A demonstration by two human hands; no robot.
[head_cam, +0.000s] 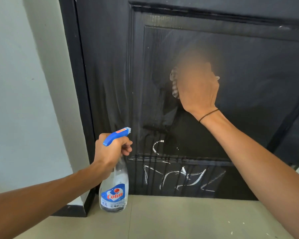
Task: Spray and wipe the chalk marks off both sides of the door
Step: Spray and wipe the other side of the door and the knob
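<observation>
My right hand (pixel 198 88) is bunched round a cloth (pixel 174 83), pressing it flat against the door (pixel 248 69) in the upper part of the raised panel; only a striped edge of the cloth shows past my knuckles, and the fingers are blurred. My left hand (pixel 110 149) grips the neck of the spray bottle (pixel 114 187), fingers curled at the trigger, nozzle toward the door.

The cloth looks soft and light, so I judge it will fold and slip unless I keep it wadded under the palm and push from the heel of the hand. The bottle is clear, seemingly low on liquid, so probably light; the neck under the blue head is the place to hold it. The wet door will likely be slick, good for gliding but smeary.

Chalk marks (pixel 181 178) are bold and white on the lower rail near the floor (pixel 162 221), with a curl of chalk just above them at the panel's foot. Drips run down through them. Higher up, around the cloth, only a pale haze and streaks show, so I judge this side partly done and the other side not yet seen.

My right arm reaches up and forward, wrist bent back, a thin black band (pixel 208 115) on it. My left arm is lower, elbow tucked, bottle hanging upright beside the frame (pixel 76 66) and wall (pixel 24 83).
</observation>
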